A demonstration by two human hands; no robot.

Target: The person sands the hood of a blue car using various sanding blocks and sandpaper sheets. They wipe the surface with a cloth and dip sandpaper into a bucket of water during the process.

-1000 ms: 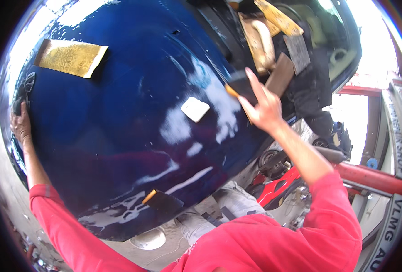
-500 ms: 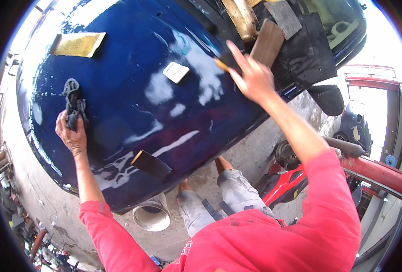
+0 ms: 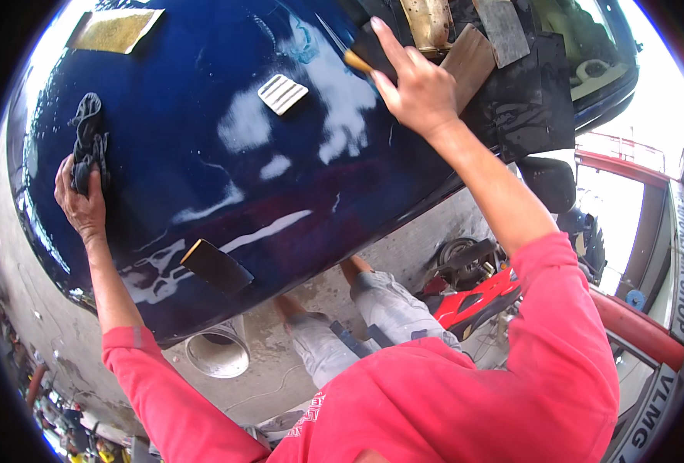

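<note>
We grip a bunched dark cloth [image 3: 89, 139] in our left hand [image 3: 82, 202], on the blue hood [image 3: 164, 154] near its front edge; our right hand [image 3: 425, 91], index finger stretched out and thumb at the yellow end, holds a black pad [image 3: 367, 48] near the hood's windshield edge; a white ridged block [image 3: 283, 93] lies between our hands; a gold sheet [image 3: 116, 31] lies toward the far front corner; a second dark pad [image 3: 220, 268] rests by the side edge nearest us.
</note>
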